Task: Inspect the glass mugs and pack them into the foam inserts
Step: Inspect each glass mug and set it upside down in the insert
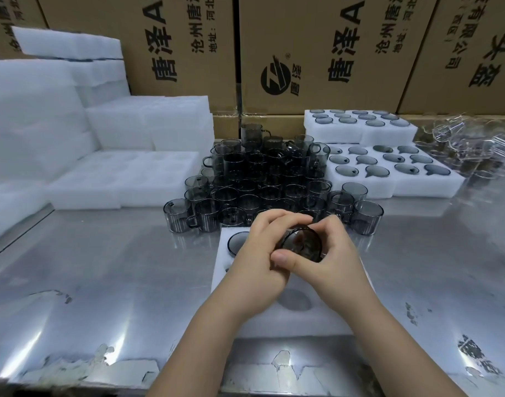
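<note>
Over a white foam insert (302, 325) on a steel table (116, 267), the left hand (257, 253) and right hand (334, 265) together grip one smoky glass mug (301, 245), its mouth tilted toward the camera. One far pocket seems to hold another. A heap of mugs (259, 181) stands behind.

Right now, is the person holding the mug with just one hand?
No, the left hand and the right hand both grip the mug.
</note>
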